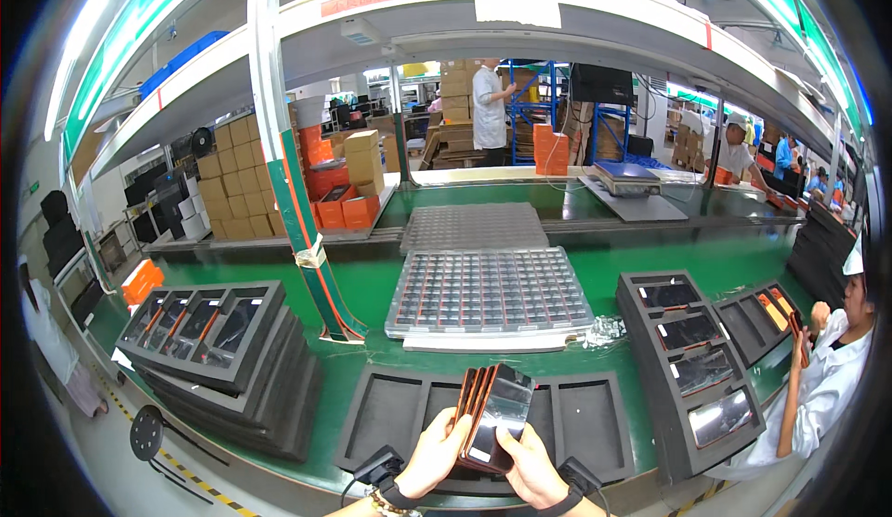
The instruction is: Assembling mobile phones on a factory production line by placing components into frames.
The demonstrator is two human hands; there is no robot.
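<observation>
Both my hands grip a fanned stack of smartphones [506, 405] with dark glossy fronts and orange-red edges. My left hand [435, 452] is closed round the left side of the stack. On the right, my right hand [530, 469] holds the front phone, its thumb lying on the glass. Below them lies a black foam tray [585, 415]; its compartments that show have no phones in them, and my hands and the stack hide its middle. Beyond the tray, a clear plastic tray [488, 294] has many small cells holding dark pieces with orange edges.
Piled foam trays [269, 405] stand at the left, phones in the top one. Another foam tray stack [688, 368] with phones is at the right. A co-worker [822, 405] there holds an orange-edged phone. A metal post [311, 229] rises at left; a shelf [576, 39] spans overhead.
</observation>
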